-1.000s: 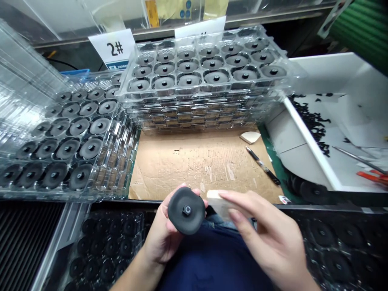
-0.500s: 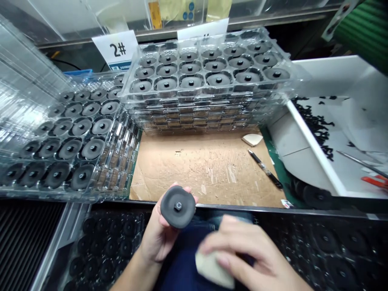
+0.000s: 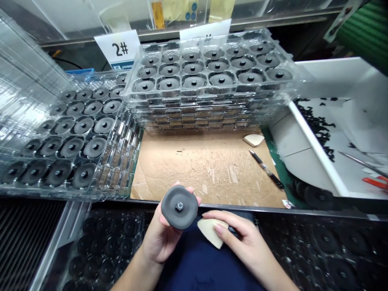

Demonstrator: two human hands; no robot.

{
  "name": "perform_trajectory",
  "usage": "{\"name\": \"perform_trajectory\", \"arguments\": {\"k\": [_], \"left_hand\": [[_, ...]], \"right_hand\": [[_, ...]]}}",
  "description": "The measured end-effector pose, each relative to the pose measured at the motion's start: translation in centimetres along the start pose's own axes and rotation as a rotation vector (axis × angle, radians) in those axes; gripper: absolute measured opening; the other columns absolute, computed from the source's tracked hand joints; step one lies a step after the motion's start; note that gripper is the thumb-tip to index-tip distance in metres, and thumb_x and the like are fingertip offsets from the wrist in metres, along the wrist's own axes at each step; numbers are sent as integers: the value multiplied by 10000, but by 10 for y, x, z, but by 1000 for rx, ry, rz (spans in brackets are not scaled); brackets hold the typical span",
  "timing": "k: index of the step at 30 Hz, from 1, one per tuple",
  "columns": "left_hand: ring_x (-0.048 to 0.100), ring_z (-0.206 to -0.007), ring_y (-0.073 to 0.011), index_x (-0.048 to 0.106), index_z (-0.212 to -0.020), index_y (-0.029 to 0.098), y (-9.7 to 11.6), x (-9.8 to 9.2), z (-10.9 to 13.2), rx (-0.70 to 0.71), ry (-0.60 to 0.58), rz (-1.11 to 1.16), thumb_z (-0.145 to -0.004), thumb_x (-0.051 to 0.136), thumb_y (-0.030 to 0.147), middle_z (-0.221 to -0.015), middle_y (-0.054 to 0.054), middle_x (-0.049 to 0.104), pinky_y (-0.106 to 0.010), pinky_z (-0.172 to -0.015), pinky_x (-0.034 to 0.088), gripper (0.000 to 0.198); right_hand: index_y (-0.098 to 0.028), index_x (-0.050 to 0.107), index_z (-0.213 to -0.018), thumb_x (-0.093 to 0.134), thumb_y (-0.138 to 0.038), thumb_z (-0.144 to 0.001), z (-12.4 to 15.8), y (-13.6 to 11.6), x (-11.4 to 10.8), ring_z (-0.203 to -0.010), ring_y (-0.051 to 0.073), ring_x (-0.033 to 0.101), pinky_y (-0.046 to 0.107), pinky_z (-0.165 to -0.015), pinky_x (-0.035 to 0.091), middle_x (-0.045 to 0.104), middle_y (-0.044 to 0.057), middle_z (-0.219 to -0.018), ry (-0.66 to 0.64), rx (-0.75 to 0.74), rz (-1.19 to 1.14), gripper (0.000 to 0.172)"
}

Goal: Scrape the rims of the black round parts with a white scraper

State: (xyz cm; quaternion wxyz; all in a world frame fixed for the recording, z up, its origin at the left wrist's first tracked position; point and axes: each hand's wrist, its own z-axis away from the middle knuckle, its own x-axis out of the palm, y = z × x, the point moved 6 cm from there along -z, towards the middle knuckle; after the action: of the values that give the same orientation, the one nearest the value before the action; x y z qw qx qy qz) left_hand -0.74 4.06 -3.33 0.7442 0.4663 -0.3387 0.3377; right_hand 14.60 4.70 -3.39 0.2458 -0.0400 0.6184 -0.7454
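Note:
My left hand (image 3: 163, 238) grips a dark grey, rounded rubber-like disc (image 3: 186, 214) by its rim, with the small raised hub at its centre facing up. To the right, my right hand (image 3: 242, 234) pinches a cream-coloured, wedge-shaped pad (image 3: 210, 230) between thumb and fingers. The pad's pointed end lies close beside the disc's right edge; I cannot tell whether they touch. Both hands are over my lap, just in front of the table edge. A second cream wedge (image 3: 254, 140) rests on the cardboard sheet (image 3: 182, 173), near a black pen (image 3: 266, 169).
Stacked clear plastic trays (image 3: 206, 91) at the back hold similar discs, as does another stack (image 3: 103, 149) on the left. A white bin (image 3: 321, 157) on the right contains small black pieces, a pointed metal tool and red-handled pliers or cutters (image 3: 376, 182). More discs sit below the table edge.
My right hand has moved up and left, bringing the cream wedge beside the disc. The left hand keeps the disc in nearly the same place.

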Motion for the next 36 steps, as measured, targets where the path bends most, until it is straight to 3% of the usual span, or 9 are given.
{"name": "perform_trajectory", "arguments": {"k": [6, 9, 13, 18, 21, 24, 28, 33, 36], "left_hand": [[629, -1038, -223, 634, -1100, 289, -3, 4, 1, -18, -8, -10, -627, 754, 369, -1142, 3, 680, -254, -877, 493, 495], [639, -1003, -210, 633, -1097, 294, -9, 2, 0, -2, 23, -31, -605, 780, 325, -1136, 3, 677, -262, -852, 503, 515], [638, -920, -150, 653, -1069, 273, -12, -8, -1, 2, 100, -141, -515, 824, 360, -1030, -5, 706, -199, -800, 486, 586], [621, -972, -179, 680, -1024, 271, -6, -9, -5, -38, 133, -186, -495, 830, 370, -1052, -6, 710, -227, -836, 474, 559], [627, -973, -179, 699, -987, 237, -4, 3, -10, -45, 49, -187, -524, 803, 409, -998, 2, 721, -212, -839, 469, 505], [642, -976, -182, 674, -1033, 281, 1, 4, -14, 34, 43, -185, -463, 836, 370, -1053, 8, 712, -223, -854, 480, 600], [653, -981, -213, 652, -1057, 317, 3, 3, -13, 88, 21, -118, -475, 836, 348, -1097, 3, 699, -286, -870, 496, 612], [649, -987, -204, 650, -1057, 306, 1, 6, -10, 83, 27, -93, -500, 831, 327, -1100, 9, 692, -259, -865, 489, 586], [645, -993, -211, 646, -1065, 310, 0, 7, -9, 72, 46, -103, -493, 832, 345, -1111, -3, 685, -264, -860, 486, 602]], "right_hand": [[-229, 665, -1020, 497, -296, -885, -5, -22, -27, -888, 190, 649, 277, -739, 518, 697, 38, -992, 197, -129, 226, 226], [-230, 607, -1105, 499, -205, -891, -9, -62, -32, -850, 154, 624, 262, -713, 474, 686, 22, -984, 280, -383, 343, 242], [-171, 584, -1147, 432, -113, -902, -13, -104, -12, -722, 144, 572, 298, -638, 384, 683, 26, -894, 190, -741, 444, 294], [-188, 645, -1023, 410, -79, -883, -29, -100, 0, -606, 138, 509, 297, -595, 324, 640, 9, -714, 55, -591, 597, 295], [-139, 614, -1084, 425, -83, -885, -22, -107, 1, -682, 155, 548, 311, -629, 350, 668, 50, -814, 223, -707, 495, 280], [-79, 575, -1135, 464, -49, -860, -11, -102, 1, -692, 167, 565, 323, -636, 387, 669, 92, -840, 350, -625, 466, 297], [-193, 620, -1044, 493, -94, -849, 0, -82, -1, -651, 127, 589, 259, -616, 469, 677, 15, -808, 100, -485, 200, 253], [-261, 627, -1075, 527, -225, -879, 0, -33, -34, -848, 167, 646, 234, -657, 524, 684, 16, -1006, 351, -214, 144, 223], [-260, 638, -1070, 531, -282, -884, -2, -21, -42, -877, 186, 649, 274, -738, 531, 682, 18, -1039, 383, -148, 156, 216]]}}
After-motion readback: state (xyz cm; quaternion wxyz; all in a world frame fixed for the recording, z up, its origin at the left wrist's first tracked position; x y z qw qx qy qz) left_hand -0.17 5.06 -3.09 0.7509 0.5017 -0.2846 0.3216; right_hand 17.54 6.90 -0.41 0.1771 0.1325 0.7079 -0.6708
